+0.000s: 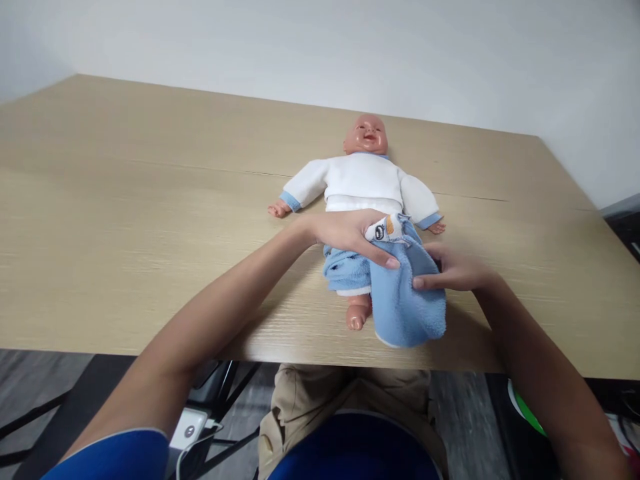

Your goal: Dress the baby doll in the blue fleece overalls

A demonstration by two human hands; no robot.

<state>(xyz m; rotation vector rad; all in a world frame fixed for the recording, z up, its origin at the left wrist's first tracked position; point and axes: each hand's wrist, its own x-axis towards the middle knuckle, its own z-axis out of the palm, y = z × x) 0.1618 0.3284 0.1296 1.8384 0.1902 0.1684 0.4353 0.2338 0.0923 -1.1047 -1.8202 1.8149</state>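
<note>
A baby doll (369, 137) lies on its back on the table, head away from me, in a white long-sleeved top (363, 177) with blue cuffs. Light blue fleece pants (400, 300) are bunched around one of its legs, the bare foot (357, 313) poking out below a white hem. The other pant leg hangs toward me, and no foot shows there. My left hand (347, 232) lies across the doll's waist, thumb pressed on the pants by a patterned white patch (387, 229). My right hand (453, 269) pinches the loose pant leg from the right side; its fingers are partly hidden behind the cloth.
The wooden table (150, 213) reaches back to a white wall (300, 53). Its front edge runs just above my lap. Below on the left is a white device (189, 429) with a cable. A dark object (625, 227) stands beyond the right edge.
</note>
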